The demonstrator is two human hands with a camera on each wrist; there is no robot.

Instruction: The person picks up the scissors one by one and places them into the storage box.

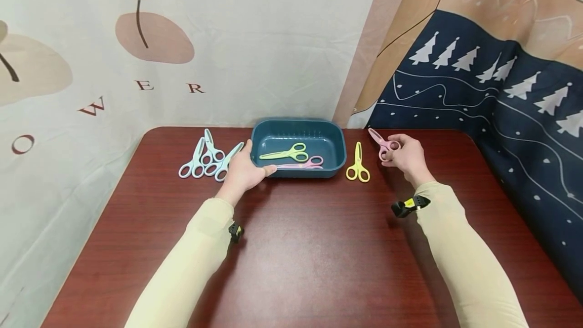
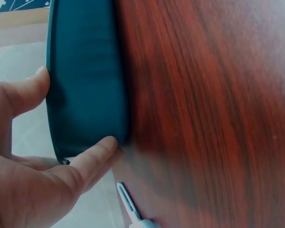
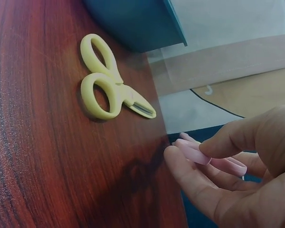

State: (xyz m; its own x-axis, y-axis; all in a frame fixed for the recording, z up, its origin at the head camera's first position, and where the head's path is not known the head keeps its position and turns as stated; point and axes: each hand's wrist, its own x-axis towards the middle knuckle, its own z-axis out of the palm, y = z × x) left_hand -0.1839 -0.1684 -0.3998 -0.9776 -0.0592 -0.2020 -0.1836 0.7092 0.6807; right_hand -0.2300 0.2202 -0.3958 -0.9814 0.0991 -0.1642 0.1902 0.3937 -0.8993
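Observation:
A dark teal plastic bin [image 1: 298, 172] stands at the table's far edge. Inside it lie light green scissors [image 1: 284, 153] and pink scissors [image 1: 314, 162]. My left hand [image 1: 243, 171] grips the bin's near left corner, thumb at the rim and fingers along the side. My right hand [image 1: 407, 158] pinches another pair of pink scissors [image 1: 382, 141] by the handles, right of the bin; the right wrist view shows them between thumb and fingers, over the table edge. Yellow scissors [image 1: 358, 165] lie between the bin and my right hand.
Several pale blue scissors [image 1: 198, 161] lie in a cluster left of the bin, close to my left hand. The brown table [image 1: 309, 247] ends just behind the bin, where a printed cloth [image 1: 255, 65] hangs. A dark blue cloth with trees [image 1: 455, 85] hangs on the right.

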